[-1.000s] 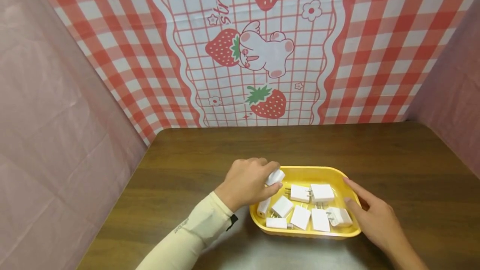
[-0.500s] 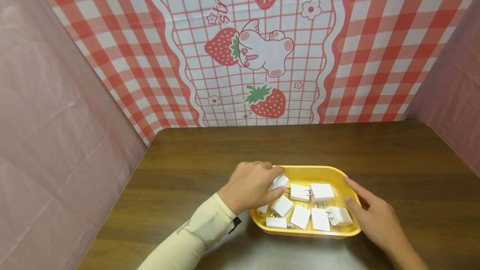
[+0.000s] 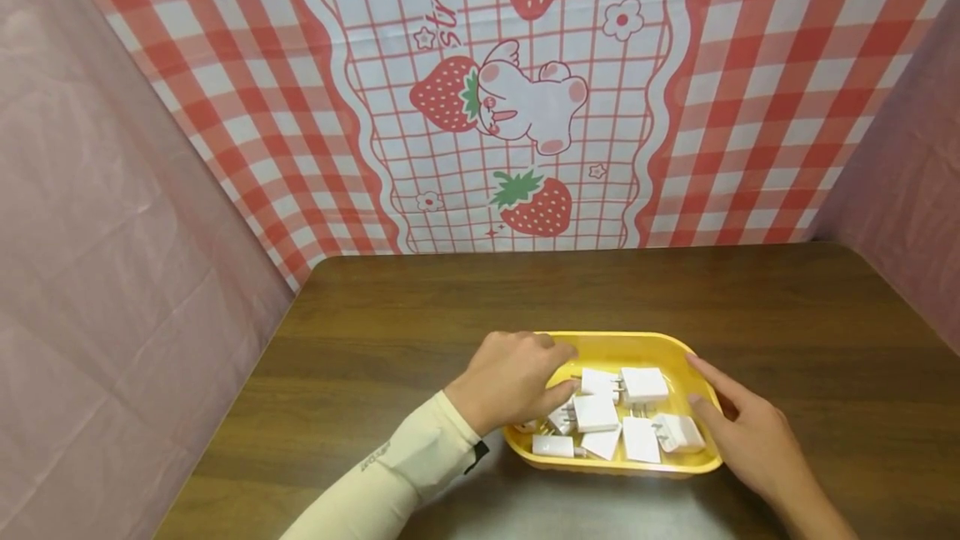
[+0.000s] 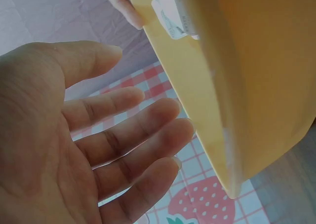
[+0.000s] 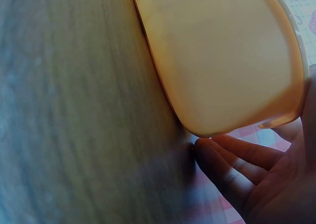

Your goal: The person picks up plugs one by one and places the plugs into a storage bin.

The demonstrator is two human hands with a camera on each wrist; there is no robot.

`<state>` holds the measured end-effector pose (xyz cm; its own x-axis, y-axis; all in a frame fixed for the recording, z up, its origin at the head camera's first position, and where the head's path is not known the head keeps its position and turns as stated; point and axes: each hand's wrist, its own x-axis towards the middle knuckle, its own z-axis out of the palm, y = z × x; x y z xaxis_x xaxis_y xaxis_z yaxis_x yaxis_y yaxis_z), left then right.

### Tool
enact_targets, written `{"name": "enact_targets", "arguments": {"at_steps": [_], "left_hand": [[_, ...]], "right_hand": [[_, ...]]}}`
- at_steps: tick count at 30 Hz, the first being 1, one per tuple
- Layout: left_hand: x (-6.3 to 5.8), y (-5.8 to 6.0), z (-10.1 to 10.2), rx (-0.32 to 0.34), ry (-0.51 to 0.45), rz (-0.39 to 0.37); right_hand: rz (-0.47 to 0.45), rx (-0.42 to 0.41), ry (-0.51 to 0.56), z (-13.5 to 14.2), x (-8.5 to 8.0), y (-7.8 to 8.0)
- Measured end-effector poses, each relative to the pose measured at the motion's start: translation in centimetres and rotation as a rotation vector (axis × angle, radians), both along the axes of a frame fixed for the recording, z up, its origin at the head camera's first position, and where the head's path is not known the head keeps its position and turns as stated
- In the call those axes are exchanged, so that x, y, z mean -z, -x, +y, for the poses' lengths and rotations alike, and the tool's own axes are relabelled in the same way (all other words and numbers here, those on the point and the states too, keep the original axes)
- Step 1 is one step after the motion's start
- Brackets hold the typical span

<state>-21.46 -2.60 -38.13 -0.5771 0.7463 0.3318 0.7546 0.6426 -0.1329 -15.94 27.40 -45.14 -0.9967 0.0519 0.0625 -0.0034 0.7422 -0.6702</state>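
Note:
White plug-in chargers lie in the yellow tray (image 3: 600, 468), several of them with metal prongs showing. One white charger (image 3: 596, 413) lies on top of others near my left fingertips. My left hand (image 3: 517, 377) hovers over the tray's left end, thumb and fingers apart with nothing between them; the left wrist view shows its bare palm (image 4: 54, 135) beside the tray wall (image 4: 182, 81). At the right end, my right hand (image 3: 750, 432) holds the tray by its rim, thumb inside and fingers outside. In the right wrist view its fingers (image 5: 224, 172) touch the tray's outer corner.
The tray stands on a dark wooden table (image 3: 420, 298) near its front. Behind the table hangs a red-and-white checked strawberry cloth (image 3: 532, 107). Pinkish cloth (image 3: 135, 232) hangs at the left and right sides.
My left hand has moved right over the tray and let go of the white charger it held; that charger now lies on the others. My right hand has stayed at the rim.

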Motion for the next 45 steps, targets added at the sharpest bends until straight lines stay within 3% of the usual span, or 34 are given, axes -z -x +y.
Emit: {"name": "enact_targets", "arguments": {"at_steps": [6, 14, 21, 30, 38, 45], "left_hand": [[0.4, 0.2, -0.2, -0.005, 0.004, -0.014], [-0.1, 0.3, -1.0, -0.013, -0.036, -0.027], [-0.7, 0.6, -2.2, -0.080, -0.059, -0.099], [-0.9, 0.7, -4.0, -0.153, -0.057, -0.098], [-0.2, 0.6, -6.2, -0.191, -0.105, -0.087], [1.2, 0.5, -7.9, -0.260, -0.127, -0.129]], "right_hand": [[0.002, 0.002, 0.003, -0.1, 0.1, 0.0], [0.012, 0.001, 0.006, 0.0, 0.2, 0.0], [0.015, -0.001, 0.001, 0.0, 0.2, 0.1], [0.043, 0.001, 0.005, 0.0, 0.2, 0.0], [0.029, 0.004, 0.011, -0.1, 0.2, -0.1], [0.024, 0.010, 0.014, -0.2, 0.1, -0.1]]}}
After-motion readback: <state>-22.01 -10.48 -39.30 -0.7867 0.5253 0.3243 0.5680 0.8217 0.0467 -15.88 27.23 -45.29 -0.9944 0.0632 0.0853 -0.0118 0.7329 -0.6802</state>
